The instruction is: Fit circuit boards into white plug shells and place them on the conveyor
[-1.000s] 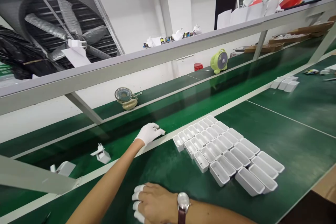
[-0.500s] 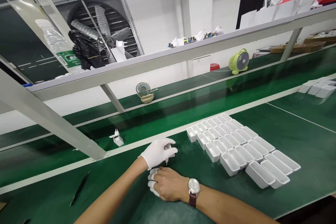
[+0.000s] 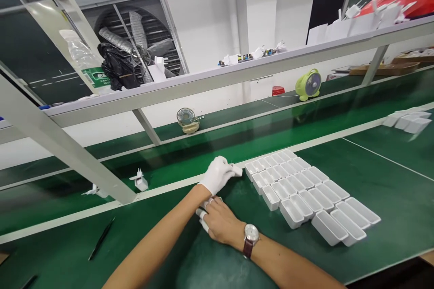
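Two hands, centre of frame: the gloved left hand (image 3: 215,177), fingers clamped on a white piece (image 3: 238,170) near the white cases (image 3: 303,180); the right hand (image 3: 222,222), grip indeterminable. Beyond, a pale rail (image 3: 169,187); green bench (image 3: 203,268) extends to its lower-right edge.
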Tool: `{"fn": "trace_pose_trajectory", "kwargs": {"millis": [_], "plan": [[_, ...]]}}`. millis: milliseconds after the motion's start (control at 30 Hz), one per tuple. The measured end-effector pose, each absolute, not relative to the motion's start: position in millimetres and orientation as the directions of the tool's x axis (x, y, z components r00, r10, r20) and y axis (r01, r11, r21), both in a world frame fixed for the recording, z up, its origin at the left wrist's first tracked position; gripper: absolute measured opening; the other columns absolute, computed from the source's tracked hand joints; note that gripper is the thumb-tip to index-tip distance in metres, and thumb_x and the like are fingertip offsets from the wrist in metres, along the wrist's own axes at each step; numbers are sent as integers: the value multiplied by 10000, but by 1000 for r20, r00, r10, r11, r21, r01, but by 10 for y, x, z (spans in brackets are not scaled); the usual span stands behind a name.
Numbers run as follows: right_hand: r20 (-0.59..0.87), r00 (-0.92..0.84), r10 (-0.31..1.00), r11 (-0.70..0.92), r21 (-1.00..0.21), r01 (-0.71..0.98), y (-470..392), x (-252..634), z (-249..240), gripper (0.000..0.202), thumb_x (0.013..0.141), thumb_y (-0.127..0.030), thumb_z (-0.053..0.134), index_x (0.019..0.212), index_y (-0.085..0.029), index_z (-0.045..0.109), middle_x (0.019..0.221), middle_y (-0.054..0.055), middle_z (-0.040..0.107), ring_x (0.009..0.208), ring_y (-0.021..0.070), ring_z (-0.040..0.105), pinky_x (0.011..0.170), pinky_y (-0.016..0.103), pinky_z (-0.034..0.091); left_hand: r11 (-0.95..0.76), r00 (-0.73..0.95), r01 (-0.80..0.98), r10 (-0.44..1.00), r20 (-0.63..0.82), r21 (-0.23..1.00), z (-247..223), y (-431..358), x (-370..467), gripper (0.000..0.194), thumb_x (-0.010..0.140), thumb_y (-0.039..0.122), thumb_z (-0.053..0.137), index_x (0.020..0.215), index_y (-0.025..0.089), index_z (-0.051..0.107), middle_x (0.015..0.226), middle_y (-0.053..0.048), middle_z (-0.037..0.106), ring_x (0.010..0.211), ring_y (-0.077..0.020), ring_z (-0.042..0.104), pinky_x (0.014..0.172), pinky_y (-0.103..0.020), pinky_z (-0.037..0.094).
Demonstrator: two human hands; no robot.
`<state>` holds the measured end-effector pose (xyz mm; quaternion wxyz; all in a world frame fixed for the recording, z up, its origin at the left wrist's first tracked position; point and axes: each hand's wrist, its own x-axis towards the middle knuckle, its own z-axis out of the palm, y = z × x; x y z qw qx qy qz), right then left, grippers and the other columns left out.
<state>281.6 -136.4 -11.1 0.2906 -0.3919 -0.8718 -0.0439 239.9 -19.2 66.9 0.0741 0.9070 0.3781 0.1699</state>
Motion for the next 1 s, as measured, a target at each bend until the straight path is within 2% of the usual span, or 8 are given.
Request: {"fn": "trace_pose_trajectory", "kwargs": {"millis": [133, 300, 433, 567, 700, 833, 933, 1000], "plan": [[535, -417, 735, 590, -201, 782, -1286, 2885, -124, 396, 942, -182, 486, 1313, -62, 563, 1266, 196, 607, 1232, 321, 512, 1146, 504, 324, -578, 463, 744, 808, 365, 335, 850, -207, 1750, 211, 913, 318, 571, 843, 171, 705, 1258, -109, 557, 1153, -234, 579, 1012, -353, 495], [502, -299, 811, 469, -254, 846, -1154, 3012, -170, 437, 866, -91, 498, 1289, -24, 583, 1187, 216, 651, 1129, 313, 584, 1158, 523, 304, -418, 310, 814, 900, 307, 403, 806, -380, 942, 188, 853, 302, 576, 732, 188, 663, 1182, -80, 643, 950, -207, 669, 867, -351, 564], [493, -251, 833, 424, -278, 862, -1096, 3075, -197, 409, 835, -126, 530, 1227, -57, 626, 1223, 210, 650, 1173, 324, 572, 1173, 524, 282, -351, 280, 835, 934, 223, 424, 602, -615, 616, 226, 836, 298, 572, 658, 217, 684, 1113, -53, 706, 984, -223, 685, 902, -352, 556], [492, -258, 831, 433, -282, 856, -1088, 3087, -244, 463, 867, -148, 513, 1325, -93, 560, 1290, 183, 631, 1283, 315, 516, 1183, 532, 264, -353, 302, 812, 936, 183, 465, 489, -839, 569, 218, 838, 299, 592, 648, 247, 685, 1095, -13, 715, 1112, -229, 646, 1015, -353, 503], [473, -263, 841, 433, -296, 851, -1081, 3097, -280, 392, 908, -229, 565, 1288, -137, 583, 1095, 121, 696, 1138, 282, 613, 1149, 508, 330, -369, 321, 721, 928, 189, 586, 405, -982, 617, 145, 760, 371, 736, 790, 239, 685, 1101, -25, 681, 1025, -225, 662, 906, -347, 560], [466, -231, 854, 405, -316, 858, -1084, 3089, -321, 548, 853, -351, 680, 1335, -125, 549, 1134, 141, 682, 1159, 333, 601, 1063, 511, 429, -292, 216, 672, 956, 197, 680, 227, -1011, 579, 528, 649, 343, 821, 1134, 237, 638, 1184, -51, 644, 1038, -246, 664, 829, -360, 588], [472, -227, 852, 406, -320, 856, -1090, 3072, -385, 486, 853, -295, 657, 1302, -128, 573, 1126, 150, 687, 1164, 355, 595, 1034, 519, 451, -246, 186, 671, 969, 162, 699, 80, -999, 509, 927, 577, 337, 865, 1413, 256, 471, 1348, -87, 587, 1228, -304, 594, 1017, -448, 516], [482, -224, 847, 412, -328, 850, -1086, 3067, -433, 425, 866, -248, 614, 1275, -136, 588, 1086, 145, 697, 1122, 350, 614, 1006, 517, 472, -228, 209, 696, 971, 112, 681, 1, -998, 484, 1028, 551, 349, 884, 1468, 267, 425, 1408, -107, 561, 1322, -350, 520, 1107, -512, 430]]}}
